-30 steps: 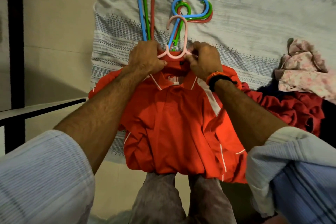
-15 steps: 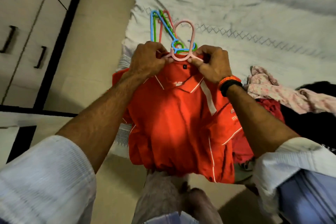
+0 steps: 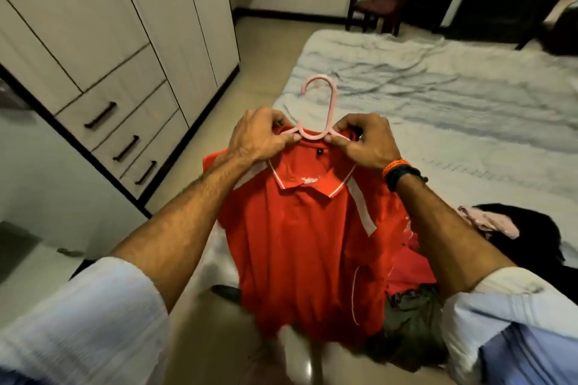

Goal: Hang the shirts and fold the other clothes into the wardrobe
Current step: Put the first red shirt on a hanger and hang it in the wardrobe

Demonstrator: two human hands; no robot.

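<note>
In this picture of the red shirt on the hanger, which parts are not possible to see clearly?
- Head view: the pink hanger arms are hidden inside the red shirt collar and under both hands.
- The left hand and right hand fingers curl out of sight behind the collar.
- The wardrobe is cut off by the top and left edges.
- The shirt hem is blurred.

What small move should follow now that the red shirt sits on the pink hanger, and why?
Probably carry it toward the wardrobe and free one hand for a door. The red shirt already hangs from the pink hanger, lifted off the bed; left hand and right hand both pinch its shoulders at the collar, and the wardrobe doors in view look closed.
</note>
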